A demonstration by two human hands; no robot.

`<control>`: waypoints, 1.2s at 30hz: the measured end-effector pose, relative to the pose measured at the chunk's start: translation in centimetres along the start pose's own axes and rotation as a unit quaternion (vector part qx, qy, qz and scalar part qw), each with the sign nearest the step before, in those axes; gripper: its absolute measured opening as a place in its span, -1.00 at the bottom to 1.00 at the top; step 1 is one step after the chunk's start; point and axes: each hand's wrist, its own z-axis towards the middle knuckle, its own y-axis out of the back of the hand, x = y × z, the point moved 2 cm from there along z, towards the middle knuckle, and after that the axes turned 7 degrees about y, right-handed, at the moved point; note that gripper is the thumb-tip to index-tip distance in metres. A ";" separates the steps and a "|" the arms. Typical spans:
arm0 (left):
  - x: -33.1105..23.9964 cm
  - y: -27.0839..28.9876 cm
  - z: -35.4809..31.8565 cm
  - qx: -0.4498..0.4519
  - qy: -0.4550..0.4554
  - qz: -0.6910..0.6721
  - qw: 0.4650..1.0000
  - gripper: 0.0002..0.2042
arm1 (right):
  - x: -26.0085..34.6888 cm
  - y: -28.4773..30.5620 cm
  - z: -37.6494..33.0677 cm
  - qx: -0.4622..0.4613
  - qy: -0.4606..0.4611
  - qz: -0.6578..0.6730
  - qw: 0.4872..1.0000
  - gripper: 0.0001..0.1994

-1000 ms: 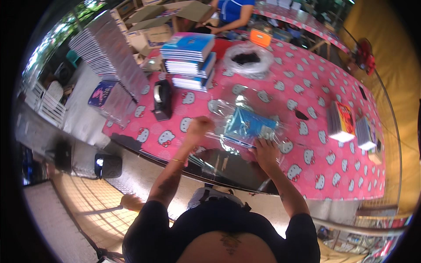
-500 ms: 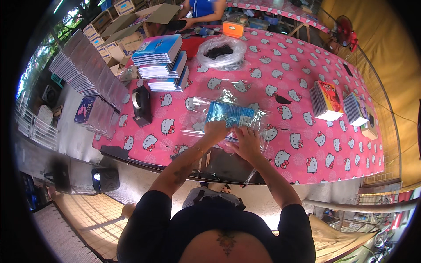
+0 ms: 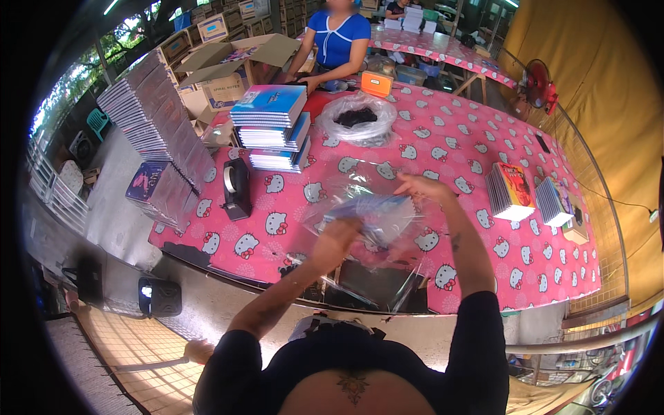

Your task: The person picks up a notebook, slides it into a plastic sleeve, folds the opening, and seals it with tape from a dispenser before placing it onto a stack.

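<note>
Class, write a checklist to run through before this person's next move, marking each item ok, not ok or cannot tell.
1. Clear film snug against the blue notebook: not ok, loose beyond its edges.
2. Left hand firmly holding the notebook: cannot tell, blurred.
3. Right hand near the notebook: ok, by its right end.
4. Tape roll in the black dispenser: ok.
5. Notebook pile apart from the film: ok.
</note>
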 end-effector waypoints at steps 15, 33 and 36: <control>2.8 13.3 15.5 0.187 0.174 0.115 0.960 -0.73 | 16.4 -2.7 -8.6 -0.125 0.188 -0.377 0.898 -0.65; 27.9 17.8 -10.3 -0.244 0.522 -0.051 0.816 -0.69 | 22.0 -16.3 -6.1 -0.296 0.331 -0.443 0.779 -0.58; 26.1 14.5 -14.0 -0.327 0.557 -0.328 0.690 -0.71 | 20.9 -16.7 -4.9 -0.282 0.318 -0.401 0.812 -0.58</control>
